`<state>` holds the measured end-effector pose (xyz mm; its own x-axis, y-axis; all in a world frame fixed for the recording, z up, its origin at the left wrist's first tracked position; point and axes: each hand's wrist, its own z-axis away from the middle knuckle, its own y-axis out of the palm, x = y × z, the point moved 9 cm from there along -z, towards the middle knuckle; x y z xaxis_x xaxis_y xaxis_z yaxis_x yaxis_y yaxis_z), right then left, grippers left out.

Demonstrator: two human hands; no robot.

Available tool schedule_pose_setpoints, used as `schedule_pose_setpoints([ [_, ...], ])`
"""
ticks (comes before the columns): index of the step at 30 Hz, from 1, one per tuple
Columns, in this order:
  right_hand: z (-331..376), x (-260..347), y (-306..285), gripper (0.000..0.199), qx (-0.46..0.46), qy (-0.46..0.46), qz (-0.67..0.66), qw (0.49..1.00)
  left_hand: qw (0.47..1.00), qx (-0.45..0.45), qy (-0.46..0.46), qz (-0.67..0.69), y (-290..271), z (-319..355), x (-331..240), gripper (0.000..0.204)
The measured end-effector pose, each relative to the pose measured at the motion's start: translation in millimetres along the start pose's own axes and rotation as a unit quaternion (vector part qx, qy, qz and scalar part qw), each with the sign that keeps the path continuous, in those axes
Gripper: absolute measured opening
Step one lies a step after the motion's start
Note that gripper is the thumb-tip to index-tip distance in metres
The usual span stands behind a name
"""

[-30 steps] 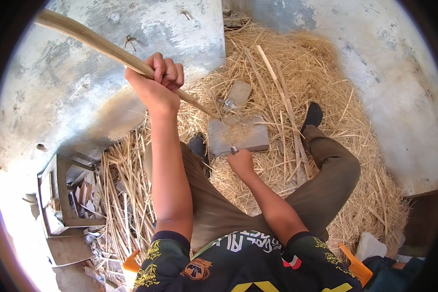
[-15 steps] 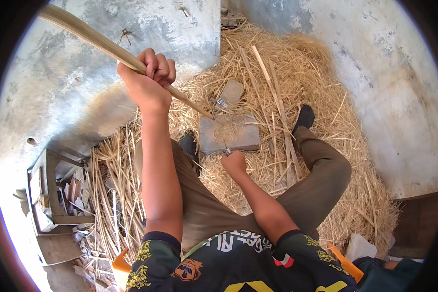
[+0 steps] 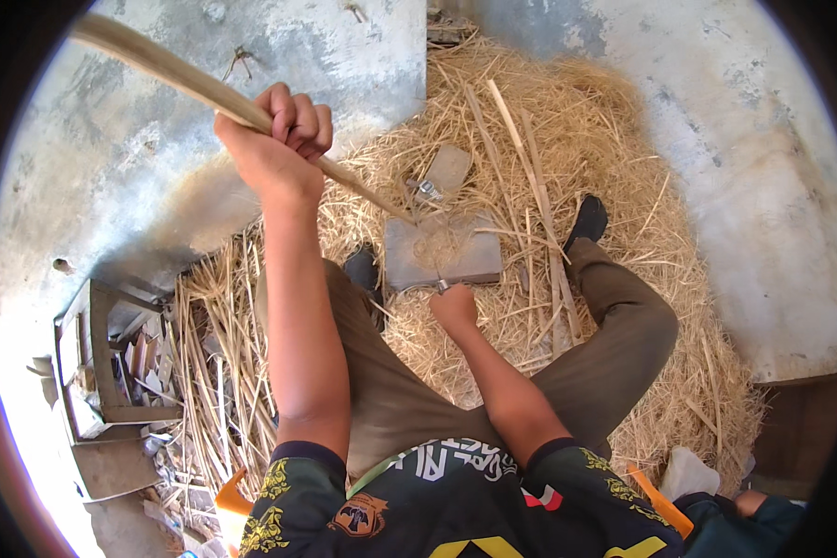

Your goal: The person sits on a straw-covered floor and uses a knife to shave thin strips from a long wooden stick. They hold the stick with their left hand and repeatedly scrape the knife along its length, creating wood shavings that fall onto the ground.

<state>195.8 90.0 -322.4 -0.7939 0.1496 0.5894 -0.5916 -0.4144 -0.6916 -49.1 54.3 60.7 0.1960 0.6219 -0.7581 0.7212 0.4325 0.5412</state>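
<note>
My left hand (image 3: 274, 149) is raised and closed around a long pale cane stick (image 3: 172, 70) that slants from the upper left down to a flat grey stone slab (image 3: 442, 251) lying on straw between my legs. My right hand (image 3: 456, 305) is closed at the slab's near edge on a small metal tool (image 3: 442, 285); only its tip shows. A second small grey slab (image 3: 446, 172) with a metal piece (image 3: 425, 191) beside it lies just beyond. I sit with both legs spread on the straw.
A thick straw pile (image 3: 567, 139) covers the concrete floor (image 3: 744, 167), with long split cane strips (image 3: 530, 177) on it. A wooden crate (image 3: 102, 372) of scraps stands at my left. An orange seat edge (image 3: 656, 498) shows behind me, with another person's hand (image 3: 749, 502) at lower right.
My left hand with the stick has shifted slightly left and up in view. My right hand stays at the slab's near edge.
</note>
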Motion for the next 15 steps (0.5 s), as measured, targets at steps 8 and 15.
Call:
schedule_pose_setpoints([
  [8,41,108,-44,0.03,0.022,-0.137,-0.091,0.986,1.0,-0.025,0.008,0.01,-2,2,-2,0.044],
  [15,2,5,19,0.028,0.006,-0.059,-0.091,0.994,1.0,-0.011,-0.002,0.003,2,2,-2,0.043],
])
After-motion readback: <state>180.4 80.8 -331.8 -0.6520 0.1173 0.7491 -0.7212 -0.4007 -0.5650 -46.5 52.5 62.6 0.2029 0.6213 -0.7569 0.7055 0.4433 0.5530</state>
